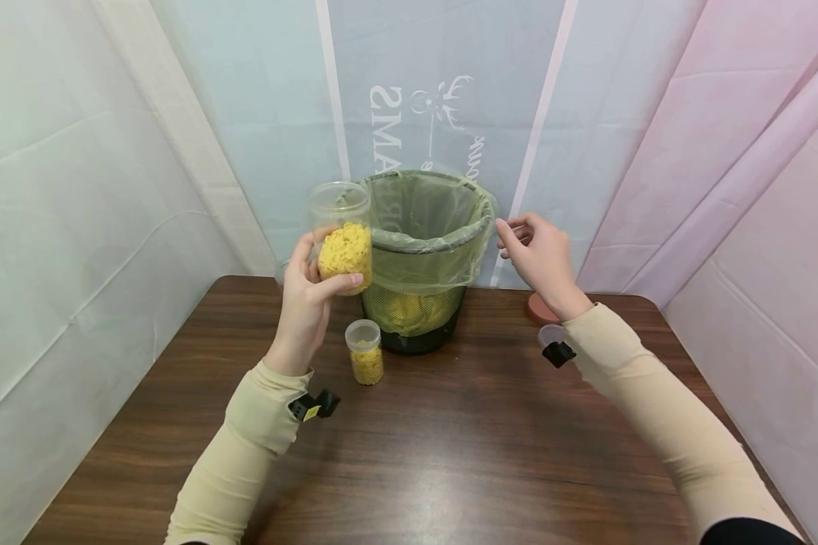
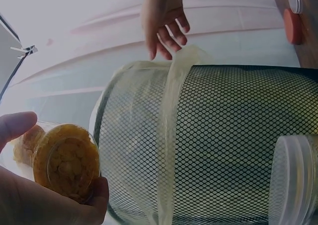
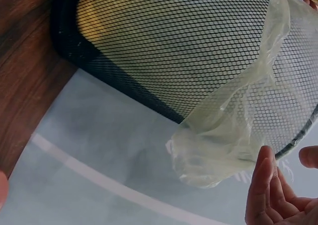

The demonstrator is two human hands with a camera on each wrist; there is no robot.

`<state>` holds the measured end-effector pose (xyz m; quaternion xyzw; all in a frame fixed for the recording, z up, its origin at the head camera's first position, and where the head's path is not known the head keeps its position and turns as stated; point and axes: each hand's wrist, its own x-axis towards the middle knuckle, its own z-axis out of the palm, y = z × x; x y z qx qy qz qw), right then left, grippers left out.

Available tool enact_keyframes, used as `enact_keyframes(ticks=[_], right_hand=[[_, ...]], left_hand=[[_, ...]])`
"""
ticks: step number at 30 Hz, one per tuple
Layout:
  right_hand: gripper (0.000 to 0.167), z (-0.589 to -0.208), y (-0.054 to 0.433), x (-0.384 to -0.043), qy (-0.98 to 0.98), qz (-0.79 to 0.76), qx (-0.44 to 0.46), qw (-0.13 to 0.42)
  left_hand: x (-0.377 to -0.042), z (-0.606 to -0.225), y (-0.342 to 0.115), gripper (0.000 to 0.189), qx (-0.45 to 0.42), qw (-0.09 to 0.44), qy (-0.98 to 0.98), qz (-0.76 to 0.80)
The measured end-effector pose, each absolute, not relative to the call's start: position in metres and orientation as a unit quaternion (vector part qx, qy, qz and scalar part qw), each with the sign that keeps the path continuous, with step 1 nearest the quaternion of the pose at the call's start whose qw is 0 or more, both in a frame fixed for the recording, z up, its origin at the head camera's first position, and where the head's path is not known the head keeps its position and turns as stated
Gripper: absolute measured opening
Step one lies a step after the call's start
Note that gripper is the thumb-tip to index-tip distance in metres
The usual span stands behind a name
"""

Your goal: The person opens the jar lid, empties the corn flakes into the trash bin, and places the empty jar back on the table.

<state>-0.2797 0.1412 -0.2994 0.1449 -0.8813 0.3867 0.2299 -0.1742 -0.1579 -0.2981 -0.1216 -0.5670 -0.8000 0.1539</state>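
My left hand (image 1: pixel 300 306) grips a large clear plastic jar (image 1: pixel 344 261), tilted and partly filled with yellow flakes, beside the left rim of a black mesh bin. In the left wrist view, the jar's round base (image 2: pixel 67 163) faces the camera. A pale green bag (image 1: pixel 426 266) lines the bin (image 1: pixel 412 344) and folds over its rim. My right hand (image 1: pixel 540 253) hovers at the bin's right rim, fingers loosely bent and holding nothing. In the right wrist view, its fingertips (image 3: pixel 266 155) are close to the liner; whether they touch it I cannot tell.
A smaller lidless clear jar (image 1: pixel 366 365) of yellow flakes stands in front of the bin. A reddish lid (image 1: pixel 540 309) and a clear lid (image 1: pixel 551 335) lie by the right forearm. Fabric curtains (image 1: pixel 245 113) surround the dark wooden table (image 1: pixel 423 454).
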Motion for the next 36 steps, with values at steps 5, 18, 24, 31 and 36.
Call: enact_keyframes(ticks=[5, 18, 24, 31, 36], right_hand=[[0.046, -0.291, 0.133, -0.283, -0.877, 0.402, 0.144, 0.22], [0.047, -0.275, 0.119, -0.292, -0.891, 0.409, 0.113, 0.163], [0.033, -0.272, 0.114, -0.295, -0.883, 0.435, 0.104, 0.144], [0.021, -0.274, 0.11, -0.298, -0.878, 0.438, 0.109, 0.161], [0.017, -0.274, 0.108, -0.297, -0.878, 0.435, 0.109, 0.168]], left_hand=[[-0.178, -0.295, -0.16, 0.063, -0.12, 0.157, -0.571, -0.797], [-0.183, -0.287, -0.165, 0.063, -0.115, 0.16, -0.59, -0.783], [-0.186, -0.281, -0.167, 0.063, -0.123, 0.16, -0.604, -0.771], [-0.189, -0.277, -0.167, 0.062, -0.13, 0.166, -0.612, -0.762], [-0.192, -0.273, -0.168, 0.061, -0.124, 0.173, -0.615, -0.759]])
